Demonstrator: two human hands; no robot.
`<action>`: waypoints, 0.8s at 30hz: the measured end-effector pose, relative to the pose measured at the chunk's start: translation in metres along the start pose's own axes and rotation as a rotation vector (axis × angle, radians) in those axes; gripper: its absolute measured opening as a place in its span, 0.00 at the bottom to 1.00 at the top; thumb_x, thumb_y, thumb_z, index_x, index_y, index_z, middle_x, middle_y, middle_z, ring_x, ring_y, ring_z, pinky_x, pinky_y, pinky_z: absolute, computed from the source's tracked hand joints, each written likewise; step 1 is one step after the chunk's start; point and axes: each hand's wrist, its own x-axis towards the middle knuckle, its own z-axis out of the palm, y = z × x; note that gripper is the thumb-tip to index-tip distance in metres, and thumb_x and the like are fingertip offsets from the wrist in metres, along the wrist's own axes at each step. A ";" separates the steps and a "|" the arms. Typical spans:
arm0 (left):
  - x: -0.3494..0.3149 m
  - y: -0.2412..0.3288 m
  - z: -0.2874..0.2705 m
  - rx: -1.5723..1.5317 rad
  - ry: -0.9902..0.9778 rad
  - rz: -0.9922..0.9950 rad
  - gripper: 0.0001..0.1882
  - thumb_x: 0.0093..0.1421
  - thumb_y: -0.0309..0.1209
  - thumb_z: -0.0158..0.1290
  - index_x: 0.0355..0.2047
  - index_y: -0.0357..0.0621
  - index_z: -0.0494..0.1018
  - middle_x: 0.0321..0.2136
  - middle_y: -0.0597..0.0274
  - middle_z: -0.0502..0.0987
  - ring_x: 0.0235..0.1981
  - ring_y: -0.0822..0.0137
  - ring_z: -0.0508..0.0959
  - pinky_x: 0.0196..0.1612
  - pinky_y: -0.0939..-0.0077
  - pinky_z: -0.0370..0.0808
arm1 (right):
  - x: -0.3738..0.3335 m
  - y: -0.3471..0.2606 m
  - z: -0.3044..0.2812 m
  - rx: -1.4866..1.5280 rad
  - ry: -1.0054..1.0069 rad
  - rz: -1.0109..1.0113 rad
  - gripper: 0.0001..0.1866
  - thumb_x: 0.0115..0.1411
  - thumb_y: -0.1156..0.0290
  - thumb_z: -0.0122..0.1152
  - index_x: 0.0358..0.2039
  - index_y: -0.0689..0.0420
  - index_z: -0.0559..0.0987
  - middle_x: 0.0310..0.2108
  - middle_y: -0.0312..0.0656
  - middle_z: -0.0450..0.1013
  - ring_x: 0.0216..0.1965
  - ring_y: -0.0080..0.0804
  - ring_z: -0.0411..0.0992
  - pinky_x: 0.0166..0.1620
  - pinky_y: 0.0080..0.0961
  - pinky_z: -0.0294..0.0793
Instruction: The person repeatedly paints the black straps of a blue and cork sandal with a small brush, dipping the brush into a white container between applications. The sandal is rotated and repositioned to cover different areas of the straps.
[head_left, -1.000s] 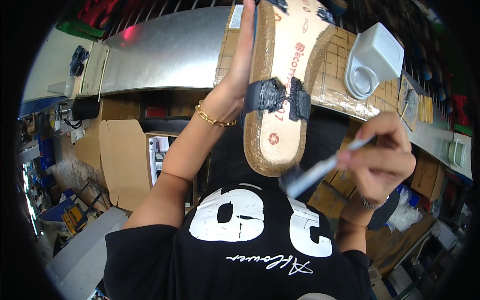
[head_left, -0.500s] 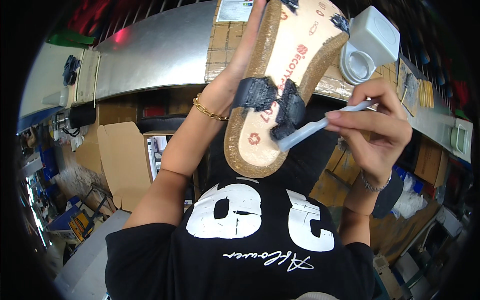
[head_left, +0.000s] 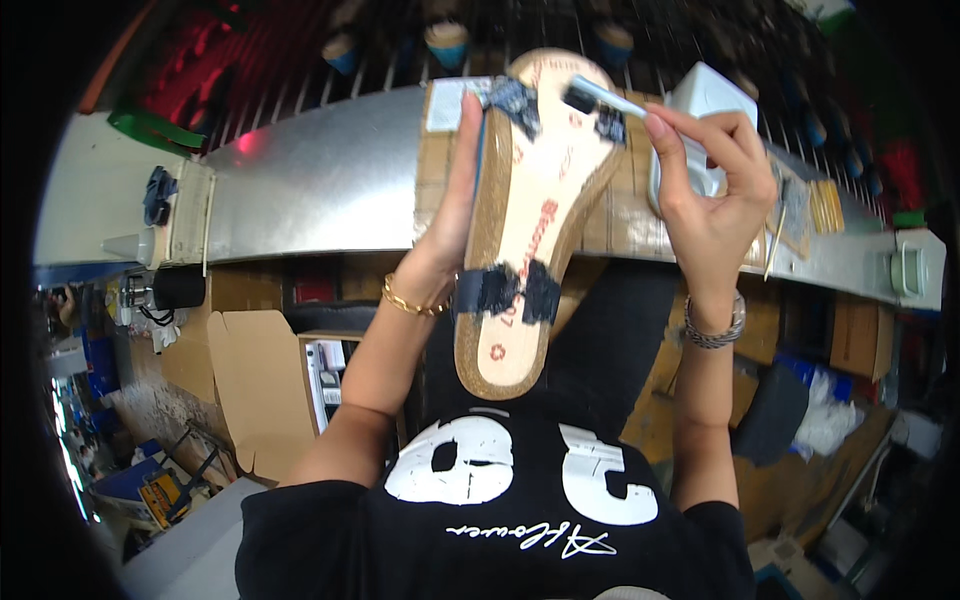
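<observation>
My left hand holds a sandal upper with its cork sole, underside up. One finger lies along the sole's left edge, and the others are hidden behind it. Dark strap ends are folded onto the pale underside at the heel half, with more strap ends near the toe. Between thumb and fingers, my right hand pinches a small brush with a pale grey handle. Its dark head rests at or just over the toe end, beside the right strap end.
Behind my right hand stands a white plastic container on the cardboard-covered part of the metal bench. A dark sandal strap piece lies far left. Beyond the bench are metal bars with blue-and-tan pieces. An open cardboard box stands below left.
The brush has moved from the heel-side strap end up to the toe end. The sole has shifted away from my body, and my right hand has moved up with the brush.
</observation>
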 end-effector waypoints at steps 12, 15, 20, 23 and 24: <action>-0.041 0.068 -0.230 -1.031 -0.172 0.327 0.47 0.55 0.56 0.61 0.66 0.40 0.60 0.56 0.43 0.72 0.49 0.52 0.79 0.50 0.58 0.82 | -0.020 0.026 -0.024 0.358 -0.126 0.288 0.09 0.66 0.78 0.59 0.44 0.66 0.83 0.36 0.36 0.68 0.37 0.22 0.64 0.40 0.18 0.63; -0.005 0.135 -0.299 -0.901 0.136 0.344 0.39 0.56 0.57 0.62 0.58 0.41 0.69 0.47 0.47 0.76 0.44 0.54 0.81 0.42 0.68 0.86 | -0.038 0.049 -0.018 0.439 -0.155 0.407 0.09 0.66 0.75 0.61 0.43 0.66 0.83 0.42 0.37 0.67 0.39 0.20 0.65 0.39 0.16 0.64; 0.096 0.178 -0.424 -0.826 0.409 0.262 0.42 0.42 0.54 0.72 0.48 0.36 0.74 0.51 0.46 0.72 0.45 0.57 0.81 0.40 0.73 0.87 | -0.042 0.041 0.003 0.400 -0.238 0.488 0.09 0.62 0.77 0.67 0.42 0.66 0.82 0.47 0.38 0.66 0.37 0.18 0.67 0.35 0.14 0.67; 0.104 0.201 -0.502 -1.014 0.366 0.114 0.43 0.37 0.53 0.75 0.47 0.39 0.74 0.53 0.43 0.68 0.52 0.49 0.76 0.43 0.62 0.87 | -0.031 0.039 0.009 0.450 -0.222 0.485 0.09 0.61 0.79 0.67 0.42 0.66 0.83 0.46 0.38 0.67 0.35 0.17 0.67 0.35 0.12 0.66; 0.125 0.193 -0.497 -1.065 0.479 0.126 0.40 0.40 0.52 0.74 0.48 0.40 0.74 0.54 0.42 0.68 0.53 0.46 0.74 0.46 0.57 0.85 | -0.029 0.038 0.008 0.420 -0.206 0.490 0.09 0.61 0.79 0.67 0.42 0.66 0.83 0.46 0.38 0.67 0.35 0.18 0.67 0.35 0.11 0.66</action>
